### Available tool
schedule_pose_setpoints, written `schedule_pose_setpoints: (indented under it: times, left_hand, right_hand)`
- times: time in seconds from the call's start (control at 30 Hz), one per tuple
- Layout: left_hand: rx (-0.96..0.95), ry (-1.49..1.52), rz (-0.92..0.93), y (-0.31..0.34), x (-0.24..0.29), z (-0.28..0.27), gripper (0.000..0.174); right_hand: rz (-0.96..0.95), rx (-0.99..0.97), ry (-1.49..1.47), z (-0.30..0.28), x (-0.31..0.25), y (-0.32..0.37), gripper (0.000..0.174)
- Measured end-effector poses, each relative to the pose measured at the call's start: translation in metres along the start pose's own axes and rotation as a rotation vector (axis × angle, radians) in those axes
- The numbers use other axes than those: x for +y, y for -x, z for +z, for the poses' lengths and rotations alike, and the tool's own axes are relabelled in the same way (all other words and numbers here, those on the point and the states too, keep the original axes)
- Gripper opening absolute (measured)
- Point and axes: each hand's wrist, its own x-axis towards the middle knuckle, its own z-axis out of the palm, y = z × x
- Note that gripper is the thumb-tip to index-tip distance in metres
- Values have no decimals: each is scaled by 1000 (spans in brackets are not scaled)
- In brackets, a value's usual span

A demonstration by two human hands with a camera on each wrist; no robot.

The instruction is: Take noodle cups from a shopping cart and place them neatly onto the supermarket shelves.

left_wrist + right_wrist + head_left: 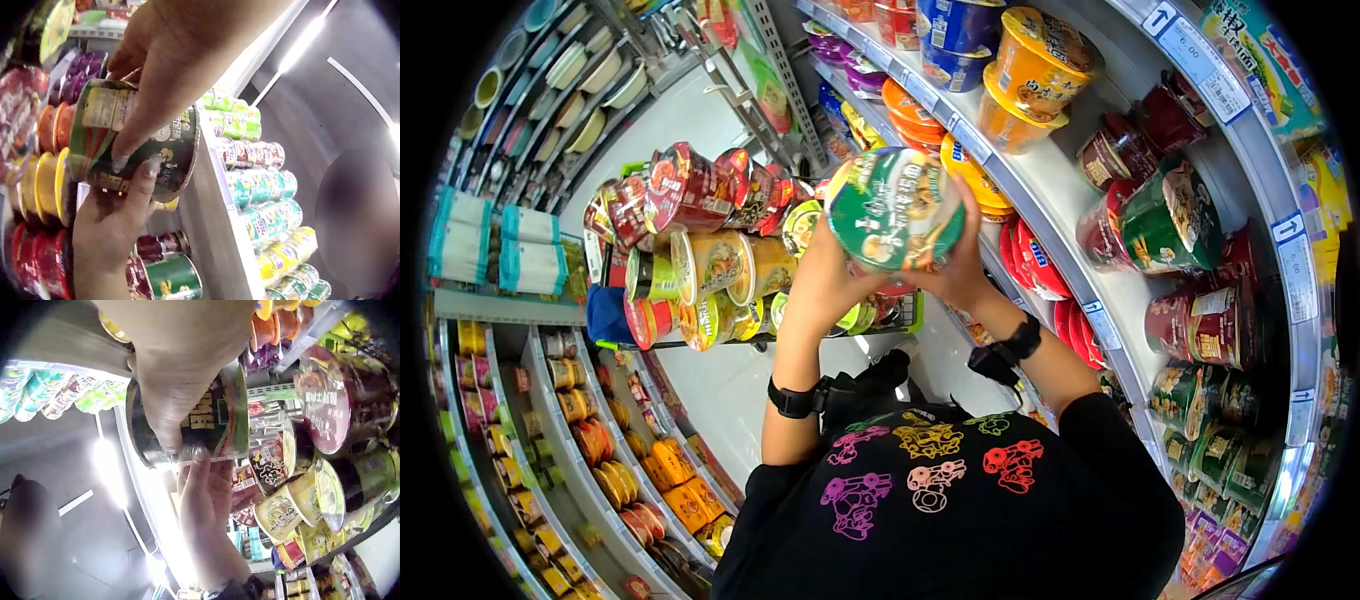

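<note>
Left grip: I see its fingers curled around the left side of the bowl, so it is holding the bowl.
Right grip: it holds the same bowl from the opposite side, with its fingers curled on the wall.
Bowl: a green noodle bowl, held up between the two grips and tilted so that its lid faces my head camera.
Fingertips: in the left wrist view, the tips of both grips lie close together on the bowl's wall.
Shelf: just to the right of the right grip. I cannot tell if the bowl touches it.
Orange bowls: on the shelf, above and to the right of both grips.
Green tub: on the same shelf, well to the right of the right grip, lying on its side.
Cups: a mixed pile near the left grip, on its left side.
</note>
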Motion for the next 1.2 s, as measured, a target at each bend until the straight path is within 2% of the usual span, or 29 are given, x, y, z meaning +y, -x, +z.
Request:
schedule_pose_setpoints:
  times: [0.03, 0.07, 0.17, 0.2, 0.3, 0.37, 0.4, 0.43, 0.47, 0.53, 0.57, 0.6, 0.63, 0.67, 0.7, 0.73, 0.77, 0.8, 0.83, 0.87, 0.9, 0.97, 1.03, 1.07, 1.17, 1.2]
  left_hand:
    - [13, 45, -85, 5, -10, 0, 79]
    - [-15, 29, -98, 9, -15, -2, 88]
    - [79, 307, -91, 24, -39, 16, 98]
    - [17, 261, -73, 28, -43, 19, 106]
    - [-66, 317, -175, 34, -62, 34, 107]
    - [-45, 547, -146, 40, -71, 42, 106]
    - [-127, 555, -178, 45, -80, 35, 111]
    - [-81, 670, -235, 48, -78, 24, 113]
    - [121, 615, -181, 46, -67, 17, 101]
    - [286, 272, 69, 18, -79, 5, 75]
    - [325, 553, 63, 8, -21, 2, 65]
    - [315, 627, 154, 2, 6, 11, 60]
    - [309, 705, 239, -3, 29, 22, 55]
    - [180, 762, 355, -9, 54, 42, 50]
    - [153, 682, 213, -12, 85, 67, 45]
    - [-64, 714, 350, -18, 94, 99, 39]
    - [-132, 501, 281, -7, 116, 137, 37]
    - [-460, 792, 303, 0, 143, 166, 47]
    - [-705, 836, 396, 6, 154, 198, 52]
    - [-864, 897, 389, 14, 169, 228, 54]
    - [-949, 884, 303, 23, 181, 257, 55]
    - [-984, 795, 223, 38, 190, 312, 50]
    - [-945, 695, 325, 55, 197, 350, 46]
    - [-949, 660, 337, 58, 193, 375, 48]
    - [-968, 664, 368, 60, 207, 403, 51]
    - [-971, 672, 376, 59, 214, 405, 52]
  right_hand:
    - [5, -16, -15, 6, 5, 1, 122]
    - [11, -29, -30, 11, 12, 3, 121]
    - [-7, -30, 19, 16, 31, 17, 120]
    - [-14, -32, 30, 16, 36, 22, 120]
    - [-4, -24, 108, 9, 46, 40, 119]
    - [22, -46, 241, 4, 49, 43, 119]
    - [52, -48, 184, 0, 41, 43, 119]
    - [73, -29, 157, -3, 44, 49, 119]
    - [67, -76, 212, -14, 36, 53, 118]
    - [52, -120, 278, -41, 15, 66, 114]
    - [35, -123, 287, -56, 2, 76, 111]
    - [111, -133, 341, -74, -21, 85, 104]
    - [71, -52, 362, -90, -35, 96, 94]
    - [75, 52, 424, -108, -56, 107, 86]
    - [74, 150, 483, -127, -77, 121, 78]
    - [30, 314, 611, -145, -92, 138, 72]
    - [-24, 470, 737, -164, -107, 160, 67]
    - [-74, 619, 861, -180, -122, 180, 62]
    - [-98, 822, 942, -194, -135, 200, 56]
    - [-28, 939, 1110, -205, -149, 224, 58]
    - [-23, 1066, 1136, -214, -160, 244, 59]
    - [125, 1210, 1201, -220, -175, 277, 62]
    - [198, 1332, 1196, -220, -184, 298, 64]
    - [248, 1300, 1249, -219, -190, 304, 70]
    - [328, 1259, 1275, -227, -190, 308, 76]
    - [364, 1248, 1167, -232, -189, 308, 83]
